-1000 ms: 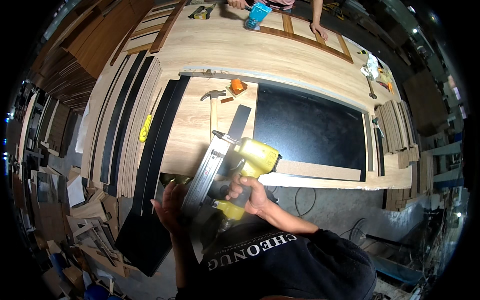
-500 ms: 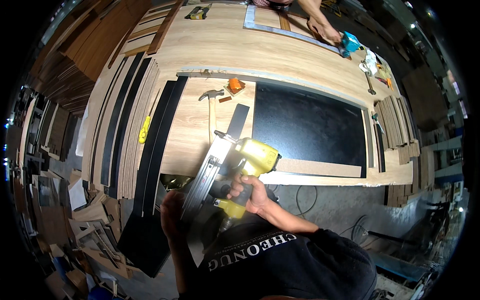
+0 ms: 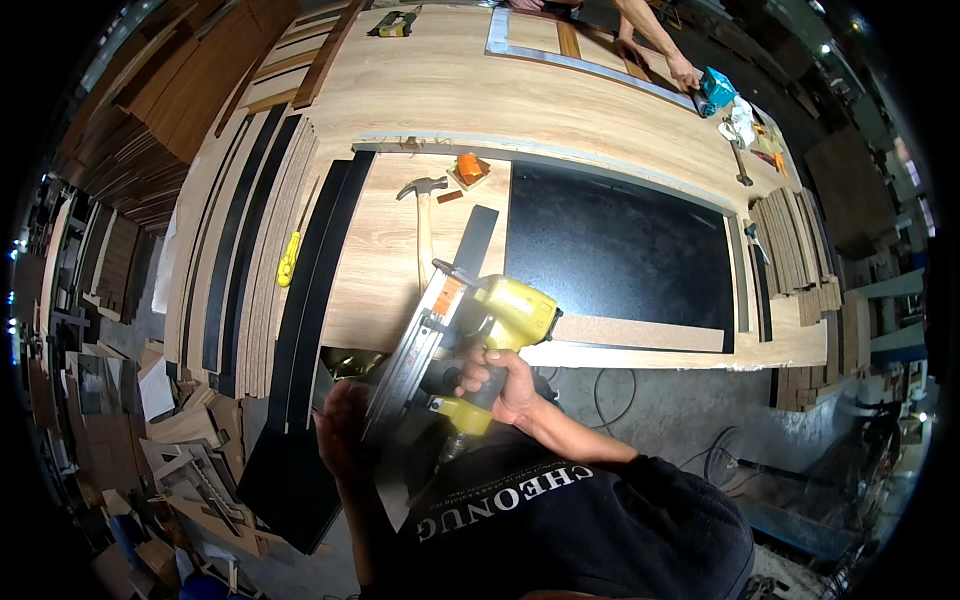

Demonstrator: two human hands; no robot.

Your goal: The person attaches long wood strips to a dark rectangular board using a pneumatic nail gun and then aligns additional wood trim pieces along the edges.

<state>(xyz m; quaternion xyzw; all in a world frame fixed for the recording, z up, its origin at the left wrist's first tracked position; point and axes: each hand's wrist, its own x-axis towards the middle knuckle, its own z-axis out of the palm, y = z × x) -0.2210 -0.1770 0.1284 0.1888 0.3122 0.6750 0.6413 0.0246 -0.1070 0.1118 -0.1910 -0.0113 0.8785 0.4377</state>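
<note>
A yellow pneumatic nail gun [image 3: 517,308] is tilted over the table's near edge, with my right hand [image 3: 505,388] wrapped round its grip. Its long silver magazine [image 3: 412,345] slants down toward my left hand [image 3: 342,425]. That hand is in shadow beside the magazine's lower end, fingers apart and holding nothing I can see. Beyond the gun a short dark strip [image 3: 480,232] lies on the wood. Right of it is a large black panel [image 3: 615,250] with a bare-edged strip [image 3: 640,334] along its near side. A claw hammer [image 3: 424,225] rests to the left.
Long black boards [image 3: 318,270] and a yellow-handled screwdriver [image 3: 290,262] lie left. Near the hammer sits a small orange piece [image 3: 469,168]. Across the table [image 3: 420,90], another person's hand [image 3: 683,72] reaches to a teal power tool [image 3: 716,88]. Stacked strips [image 3: 790,245] stand right.
My left hand has shifted slightly left, away from the magazine. An orange patch now shows on the magazine's upper part. The other person's hand and teal tool moved right.
</note>
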